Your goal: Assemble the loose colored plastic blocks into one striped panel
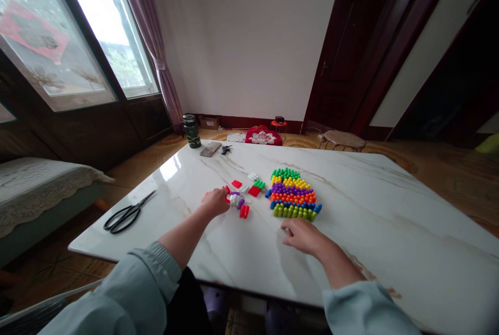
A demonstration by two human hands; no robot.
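Observation:
My left hand (217,203) is over the left side of a loose group of small coloured pieces, its fingers curled down among red and white ones; what they hold, if anything, is hidden. White pieces (234,200) lie beside its fingertips, and a red pair (244,212) lies to the right. My right hand (299,235) hovers just below the neat rows of pieces, fingers bent and partly apart, with nothing seen in them. Those rows run from green (286,174) at the back through yellow, purple (290,189), orange and blue to lime green (294,212) at the front.
Black-handled scissors (123,217) lie at the left of the marble table (390,210). Toward the back left edge are a dark green flask (191,131), a phone (210,149) and keys (225,149). A round stool (343,139) stands beyond the table.

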